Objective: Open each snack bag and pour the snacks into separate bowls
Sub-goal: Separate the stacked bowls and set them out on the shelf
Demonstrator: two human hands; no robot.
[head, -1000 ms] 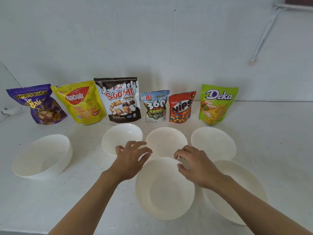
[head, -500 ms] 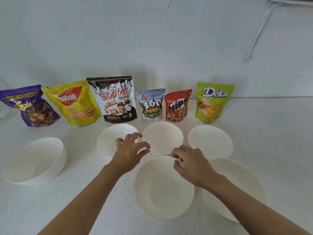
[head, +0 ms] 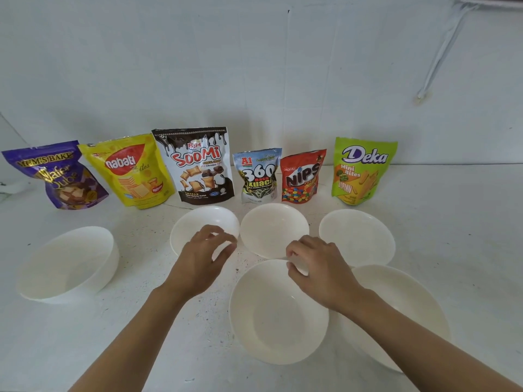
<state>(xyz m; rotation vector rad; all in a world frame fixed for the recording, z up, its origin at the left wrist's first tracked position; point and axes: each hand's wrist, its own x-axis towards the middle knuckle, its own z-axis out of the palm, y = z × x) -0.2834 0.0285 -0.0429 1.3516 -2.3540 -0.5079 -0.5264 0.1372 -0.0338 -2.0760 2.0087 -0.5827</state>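
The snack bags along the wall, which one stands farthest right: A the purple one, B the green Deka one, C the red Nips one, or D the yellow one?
B: the green Deka bag ends the row at the right, just past the red Nips bag.

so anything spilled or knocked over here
Nothing spilled. All six bags stand sealed along the wall, and the bowls are upright and empty. Only oddity: the purple wafer bag leans a little.

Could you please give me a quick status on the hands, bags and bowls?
Left hand at a back bowl's rim, right hand at the front bowl's rim. Six bags upright, unopened. Bowls empty. Nothing in the way.
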